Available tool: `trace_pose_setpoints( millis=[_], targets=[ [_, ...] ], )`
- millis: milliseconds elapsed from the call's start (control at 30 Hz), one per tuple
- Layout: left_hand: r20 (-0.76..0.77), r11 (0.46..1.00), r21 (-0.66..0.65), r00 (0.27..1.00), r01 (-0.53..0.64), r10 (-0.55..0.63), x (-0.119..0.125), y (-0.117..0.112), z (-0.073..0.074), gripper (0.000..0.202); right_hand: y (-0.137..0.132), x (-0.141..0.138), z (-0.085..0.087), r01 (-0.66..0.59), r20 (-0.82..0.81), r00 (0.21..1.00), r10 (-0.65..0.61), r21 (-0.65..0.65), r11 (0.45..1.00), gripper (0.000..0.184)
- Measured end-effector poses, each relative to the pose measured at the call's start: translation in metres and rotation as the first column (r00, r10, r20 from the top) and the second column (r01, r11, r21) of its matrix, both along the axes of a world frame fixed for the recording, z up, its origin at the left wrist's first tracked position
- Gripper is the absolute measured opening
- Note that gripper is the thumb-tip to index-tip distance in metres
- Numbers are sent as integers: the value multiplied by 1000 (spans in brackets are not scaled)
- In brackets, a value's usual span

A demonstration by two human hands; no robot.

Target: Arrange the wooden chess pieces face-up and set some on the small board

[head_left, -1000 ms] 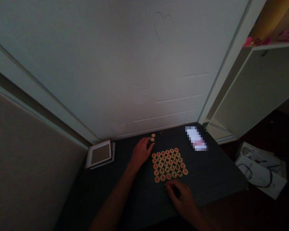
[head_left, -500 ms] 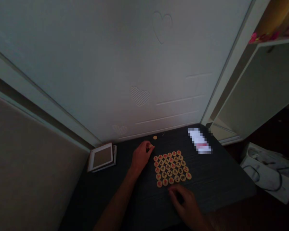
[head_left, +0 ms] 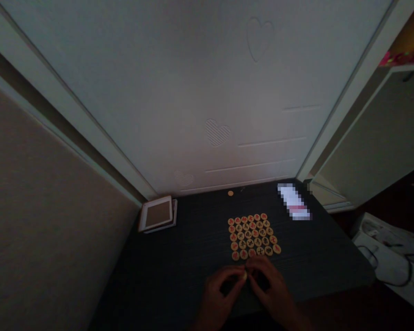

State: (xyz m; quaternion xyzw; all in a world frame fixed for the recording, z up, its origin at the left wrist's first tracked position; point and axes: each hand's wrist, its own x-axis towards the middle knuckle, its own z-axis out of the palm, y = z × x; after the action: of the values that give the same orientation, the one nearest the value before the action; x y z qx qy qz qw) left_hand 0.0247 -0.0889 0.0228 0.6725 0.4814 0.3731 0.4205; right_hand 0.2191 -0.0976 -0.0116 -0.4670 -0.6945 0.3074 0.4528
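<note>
Rows of round wooden xiangqi pieces (head_left: 255,233) with red and black characters lie face up in a neat block on the dark table. Just below this block, my left hand (head_left: 222,289) pinches one loose xiangqi piece (head_left: 244,275) between thumb and fingertips. My right hand (head_left: 269,282) meets it there, its thumb and fingers curled together at the same piece; whether they grip it is too dark to tell. Another single wooden disc (head_left: 230,193) lies apart at the back of the table, near the wall, with no character visible on it.
Framed, flat items (head_left: 158,214) are stacked at the table's back left. A blurred-out white object (head_left: 294,201) lies at the back right. A white panel with heart patterns (head_left: 218,133) rises behind the table (head_left: 165,266). A white box with cables (head_left: 389,257) stands beyond the right edge.
My left hand has come back from the far side with a piece, down to my right hand below the block. The view has shifted a little; the block lies as before.
</note>
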Motion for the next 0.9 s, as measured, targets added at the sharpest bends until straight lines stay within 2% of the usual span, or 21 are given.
trace_pose_setpoints(
  millis=[133,433,567,700,900],
  targets=[
    [-44,998,-25,998,-51,50,4,2,-3,18,-3,-4,-1,-12,7,1000,12,63,998,21],
    [-52,996,-71,997,-59,55,2,7,-11,25,-1,-6,1,17,46,999,-18,32,999,10],
    [-33,994,-74,996,-86,83,3,8,-13,20,-2,-6,1,-16,75,997,13,47,999,16],
    [37,993,-97,997,-62,66,3,10,-12,16,-3,-7,-1,-48,105,994,42,56,997,29],
    [60,988,-144,997,-47,56,8,9,-11,12,-3,-5,-5,-51,108,993,44,65,997,30]
  ],
)
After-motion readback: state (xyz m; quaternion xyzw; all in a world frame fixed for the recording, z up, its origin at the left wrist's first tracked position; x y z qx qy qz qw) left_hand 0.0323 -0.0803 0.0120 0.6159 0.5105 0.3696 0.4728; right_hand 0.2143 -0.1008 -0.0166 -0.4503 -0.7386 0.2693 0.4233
